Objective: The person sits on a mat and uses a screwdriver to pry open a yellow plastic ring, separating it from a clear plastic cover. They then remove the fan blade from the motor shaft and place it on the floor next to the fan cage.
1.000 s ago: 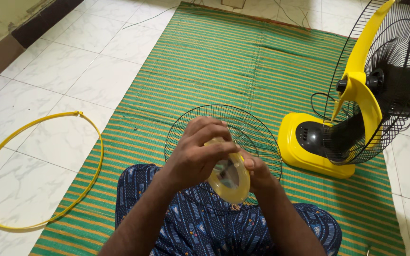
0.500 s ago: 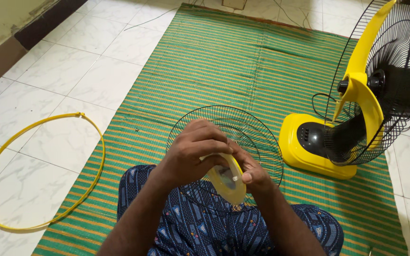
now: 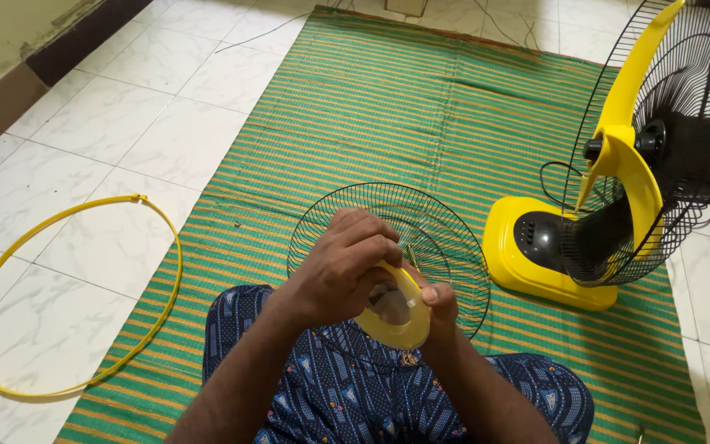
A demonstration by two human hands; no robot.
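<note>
Fingers of both hands (image 3: 371,275) clasp the yellow disc (image 3: 400,316) between them.

White tiled floor (image 3: 108,123) carried a green-and-orange striped mat (image 3: 388,107). Yellow ring (image 3: 67,288) lay on tiles, partly overlapping mat edge. Yellow fan base (image 3: 511,247) and wire grille (image 3: 445,238) rested on mat.

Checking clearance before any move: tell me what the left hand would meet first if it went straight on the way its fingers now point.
The left hand already grips the round yellow fan cap. Its fingers point toward the right hand across that cap, so likely the right hand's fingers first; depth is unclear.
</note>
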